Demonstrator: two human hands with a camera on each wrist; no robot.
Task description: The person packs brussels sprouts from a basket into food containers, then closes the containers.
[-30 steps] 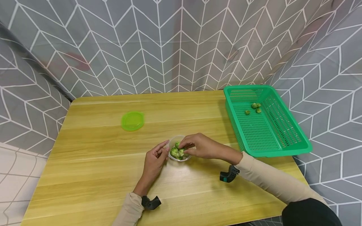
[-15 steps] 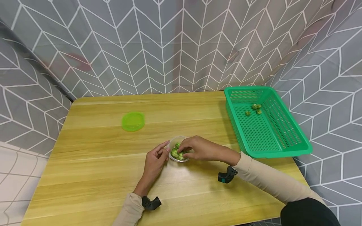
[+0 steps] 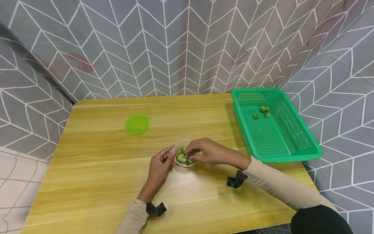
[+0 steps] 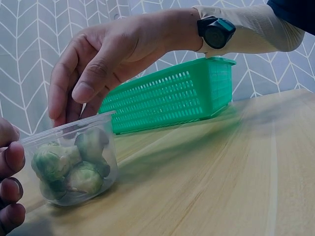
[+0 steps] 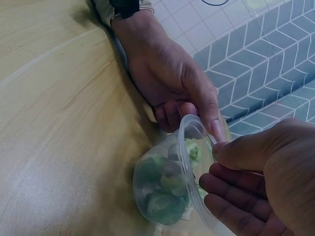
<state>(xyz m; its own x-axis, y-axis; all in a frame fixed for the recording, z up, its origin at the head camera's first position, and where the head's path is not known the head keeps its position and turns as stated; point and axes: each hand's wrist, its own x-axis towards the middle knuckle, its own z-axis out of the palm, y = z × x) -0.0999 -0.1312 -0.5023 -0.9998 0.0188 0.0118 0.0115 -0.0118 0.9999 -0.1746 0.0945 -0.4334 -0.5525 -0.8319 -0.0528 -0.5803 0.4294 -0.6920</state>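
Note:
A clear round plastic tub (image 3: 177,162) with several Brussels sprouts (image 3: 181,158) in it stands on the table. My left hand (image 3: 159,167) holds the tub at its left side, with a fingertip at the rim in the right wrist view. Above the tub's opening is my right hand (image 3: 206,151), its fingers bent loosely down over the sprouts. In the left wrist view, the right fingers (image 4: 83,91) reach to the rim, and the sprouts (image 4: 84,178) show through the wall below them. No sprout shows between the right fingers and thumb in the right wrist view.
A green perforated basket (image 3: 273,139) stands at the table's right, with several Brussels sprouts (image 3: 262,110) near its far end. A lime-green lid (image 3: 137,124) lies on the wooden table (image 3: 96,182) at the back left. Patterned curtains (image 3: 163,48) hang behind and at the sides.
My right hand dips lower into the tub, then lifts slightly again. The pale sprout once under its fingertips now sits lower among the others. My left hand stays in place.

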